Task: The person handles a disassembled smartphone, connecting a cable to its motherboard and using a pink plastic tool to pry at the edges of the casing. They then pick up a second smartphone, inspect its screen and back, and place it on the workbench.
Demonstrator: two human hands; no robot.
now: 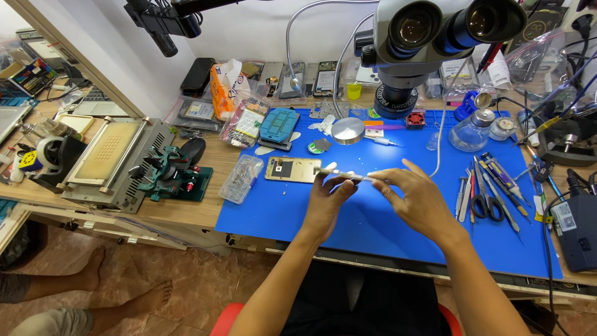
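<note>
Holding: both hands share a thin silvery metal strip (348, 176) at frame centre, above the blue rubber mat (373, 230) on the bench.
Left hand (328, 202): grip pinching the strip's left end.
Right hand (420, 202): grip pinching its right end.
Upper left of hands: gold rectangular phone frame (292, 169), flat on mat.
Right: scissors (482, 202), tweezers (463, 196).
</note>
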